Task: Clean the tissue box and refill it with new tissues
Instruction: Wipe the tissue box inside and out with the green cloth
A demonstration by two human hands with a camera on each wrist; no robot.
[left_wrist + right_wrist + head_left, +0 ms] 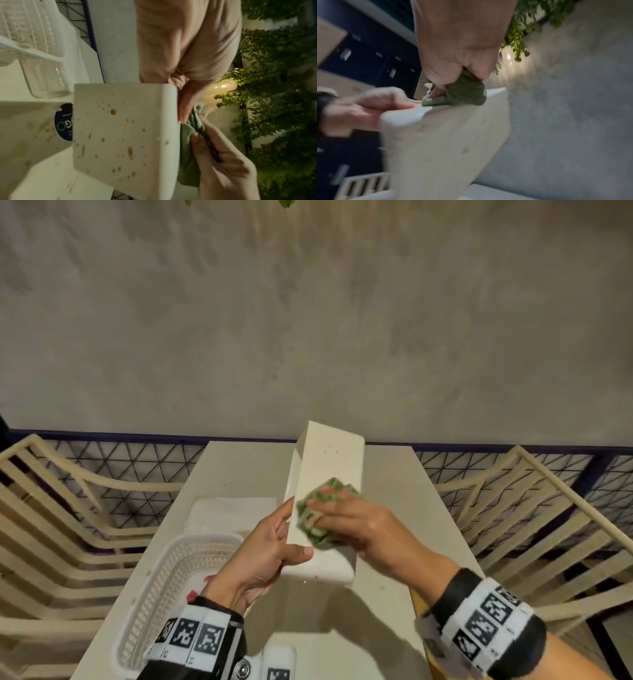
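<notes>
place: patio or café terrace, likely | wall (308, 320): bare grey concrete beyond the fingertips | chairs (68, 525): cream slatted, either side of the hands | table (239, 467): pale, under the fingers | fence (137, 474): dark mesh past the table | plants (274, 81): hanging greenery, lamp (224, 86) lit among them

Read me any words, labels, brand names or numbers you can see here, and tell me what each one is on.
"G" beside a green ring: the only legible mark, on the dark round sticker, partly hidden behind the tissue box.
Small print on that sticker: too small and mirrored to read.
Wristbands: black-and-white square code patterns, no readable words.
Tissue box, green cloth, white basket: no text visible.
</notes>
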